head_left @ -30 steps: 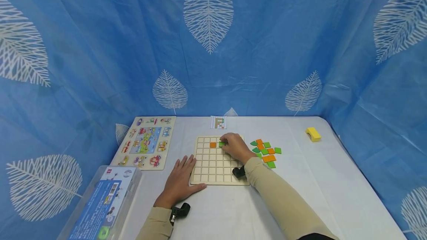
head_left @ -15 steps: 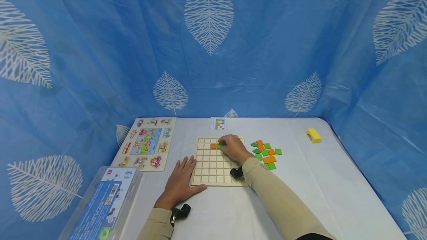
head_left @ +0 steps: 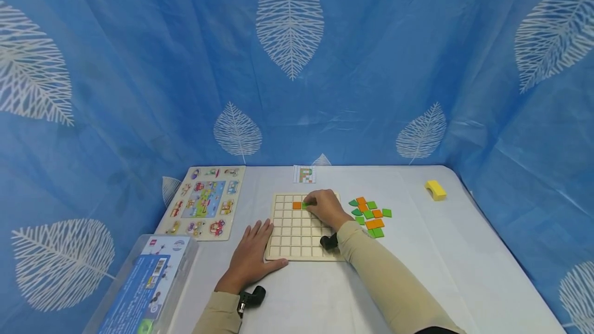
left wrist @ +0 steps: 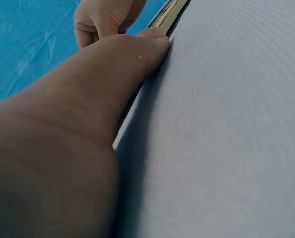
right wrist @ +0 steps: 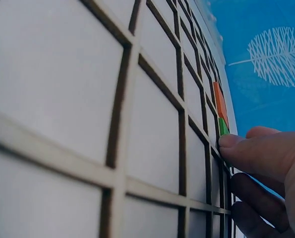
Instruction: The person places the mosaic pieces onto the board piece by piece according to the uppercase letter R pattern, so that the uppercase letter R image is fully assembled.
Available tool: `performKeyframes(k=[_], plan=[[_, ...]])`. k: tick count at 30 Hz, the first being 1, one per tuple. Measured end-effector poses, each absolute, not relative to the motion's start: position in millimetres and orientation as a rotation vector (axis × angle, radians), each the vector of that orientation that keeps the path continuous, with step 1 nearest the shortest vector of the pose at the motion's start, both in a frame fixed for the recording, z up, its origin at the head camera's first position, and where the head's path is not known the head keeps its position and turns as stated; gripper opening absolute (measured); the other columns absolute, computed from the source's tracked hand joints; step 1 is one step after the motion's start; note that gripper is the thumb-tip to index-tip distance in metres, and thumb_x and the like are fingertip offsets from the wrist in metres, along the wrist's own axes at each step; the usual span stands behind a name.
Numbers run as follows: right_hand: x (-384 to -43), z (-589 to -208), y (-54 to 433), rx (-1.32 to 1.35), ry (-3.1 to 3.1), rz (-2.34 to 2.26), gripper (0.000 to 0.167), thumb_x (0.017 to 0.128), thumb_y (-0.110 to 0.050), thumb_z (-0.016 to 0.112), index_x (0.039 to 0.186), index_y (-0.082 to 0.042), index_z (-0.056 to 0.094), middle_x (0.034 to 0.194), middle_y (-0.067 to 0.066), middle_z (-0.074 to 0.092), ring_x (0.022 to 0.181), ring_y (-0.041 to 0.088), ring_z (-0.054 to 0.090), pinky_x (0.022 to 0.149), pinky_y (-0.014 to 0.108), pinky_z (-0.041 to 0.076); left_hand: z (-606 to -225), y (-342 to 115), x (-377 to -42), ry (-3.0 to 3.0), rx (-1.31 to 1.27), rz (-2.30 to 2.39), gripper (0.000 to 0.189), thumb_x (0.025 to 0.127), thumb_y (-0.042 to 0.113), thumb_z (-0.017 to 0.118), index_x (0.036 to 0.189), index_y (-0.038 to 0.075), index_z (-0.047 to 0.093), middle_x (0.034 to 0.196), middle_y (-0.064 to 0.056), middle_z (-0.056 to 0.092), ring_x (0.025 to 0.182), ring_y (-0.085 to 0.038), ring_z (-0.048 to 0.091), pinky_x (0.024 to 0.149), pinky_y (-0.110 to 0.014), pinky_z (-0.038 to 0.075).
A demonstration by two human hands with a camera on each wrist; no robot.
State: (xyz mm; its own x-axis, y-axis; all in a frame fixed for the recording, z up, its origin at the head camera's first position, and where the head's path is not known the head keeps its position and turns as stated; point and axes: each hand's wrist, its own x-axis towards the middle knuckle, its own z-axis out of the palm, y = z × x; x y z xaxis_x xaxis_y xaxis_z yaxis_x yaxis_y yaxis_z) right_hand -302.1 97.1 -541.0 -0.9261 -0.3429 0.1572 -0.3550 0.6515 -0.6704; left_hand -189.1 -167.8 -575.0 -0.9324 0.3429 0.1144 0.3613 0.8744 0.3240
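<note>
A wooden grid board (head_left: 291, 232) lies on the table in the head view. In its top row sits an orange square tile (head_left: 297, 205). My right hand (head_left: 327, 209) pinches a green tile (head_left: 304, 205) immediately right of the orange one; its fingers hide part of the tile. The right wrist view shows the thumb on the green tile (right wrist: 222, 126), beside the orange tile (right wrist: 220, 101). My left hand (head_left: 250, 256) rests at the board's lower left corner, fingers extended along the left side. Its thumb lies against the front edge, also visible in the left wrist view.
Right of the board lie loose orange and green tiles (head_left: 375, 223), some leaf-shaped. A small pattern card (head_left: 304, 173) sits behind it. To the left are a picture puzzle board (head_left: 204, 200) and a clear plastic box (head_left: 139, 287). A yellow arch block (head_left: 435, 189) stands far right.
My right hand has shifted slightly left, bringing the green tile up beside the orange one, and has stayed nearly still since half a second ago. The left hand keeps its place.
</note>
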Motion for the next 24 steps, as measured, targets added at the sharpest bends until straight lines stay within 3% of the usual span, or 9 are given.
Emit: performKeyframes(k=[24], plan=[[-293,-542,107,0.597,-2.773,1.149,0.027,0.095,-0.002,0.079,0.121,0.001,0.076,0.116,0.012,0.075,0.106,0.026,0.071,0.09,0.038,0.06,-574,-168,-189,-2.987,-0.561,-0.522,0.115,0.082,0.082,0.068,0.161,0.003,0.041,0.167,-0.012,0.035,0.155,-0.036,0.025,0.126,-0.054,0.016]])
